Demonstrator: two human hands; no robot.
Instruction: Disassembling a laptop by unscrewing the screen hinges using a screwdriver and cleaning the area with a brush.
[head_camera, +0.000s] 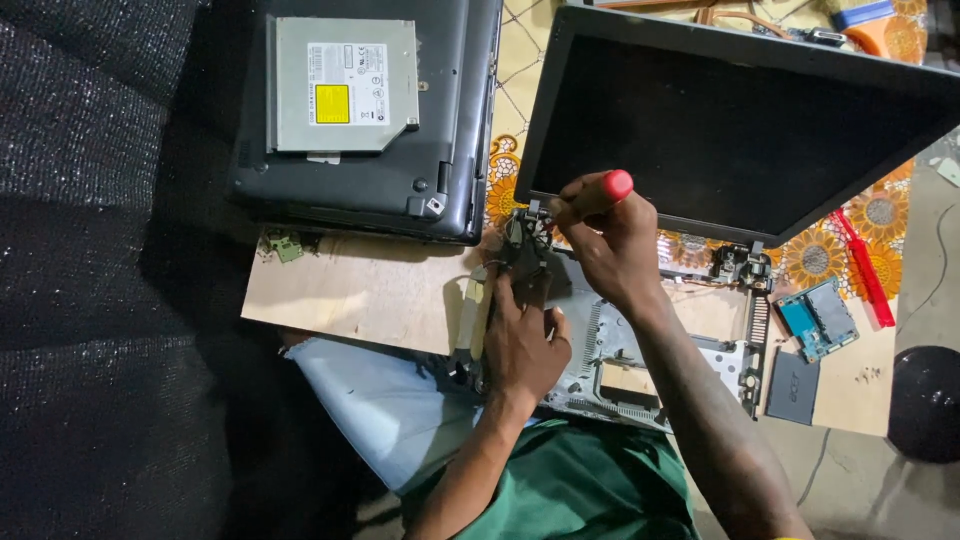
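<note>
**Inspector:** State of the hands?

**Assistant:** The right hand (612, 240) is clenched around a red-handled screwdriver (605, 187), its tip at the left hinge (522, 228) of the stripped laptop chassis (640, 350). The left hand (520, 340) lies on the chassis just below that hinge, fingers bent and pressing down; whether it grips anything I cannot tell.

**Inspector:** And the chassis itself?

**Assistant:** It rests on a wooden board (350, 290), its dark screen panel (730, 130) still attached and tilted back. Left of the chassis, well apart, lies an upturned second laptop (370, 190) with a silver optical drive (345, 85) on it. Right of the chassis sit a blue circuit board (818, 318) and a red pry tool (865, 268).
</note>
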